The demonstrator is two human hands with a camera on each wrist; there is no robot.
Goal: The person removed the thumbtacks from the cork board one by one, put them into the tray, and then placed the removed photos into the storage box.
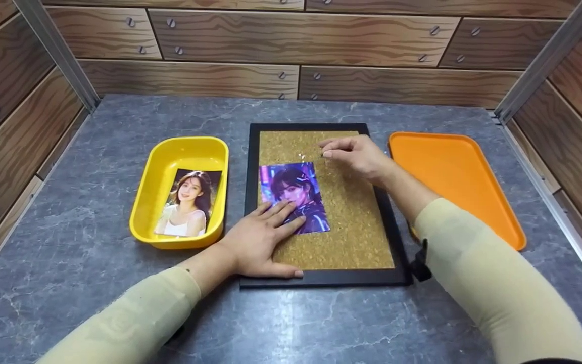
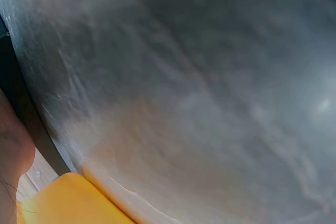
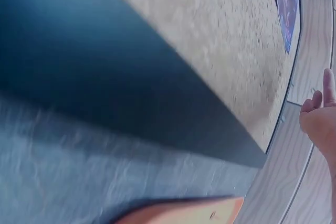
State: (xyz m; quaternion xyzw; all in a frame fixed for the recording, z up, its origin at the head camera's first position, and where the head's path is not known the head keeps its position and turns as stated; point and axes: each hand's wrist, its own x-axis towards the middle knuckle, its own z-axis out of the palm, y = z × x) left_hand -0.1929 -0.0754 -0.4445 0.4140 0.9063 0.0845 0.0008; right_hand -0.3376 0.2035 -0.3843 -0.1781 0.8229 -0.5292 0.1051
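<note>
A black-framed cork board (image 1: 351, 222) lies on the table, with a purple-blue printed photo card (image 1: 316, 202) on its left half. My left hand (image 1: 265, 235) rests with spread fingers over the card's lower left part; its thumb lies on the board's bottom frame. Over the upper right of the cork is my right hand (image 1: 359, 154), thumb and index finger brought together at a tiny dark-tipped thing, apparently a push pin (image 1: 323, 155), mostly hidden by the fingertips. Several small clear, shiny bits (image 1: 301, 155), like push pins, lie just above the card.
To the left stands a yellow bin (image 1: 142, 212) holding another photo card (image 1: 187, 205) of a person in white. An orange tray (image 1: 452, 172) lies right of the board, partly under my right forearm. Wood-patterned walls (image 1: 291, 38) enclose the grey marbled table (image 1: 291, 323).
</note>
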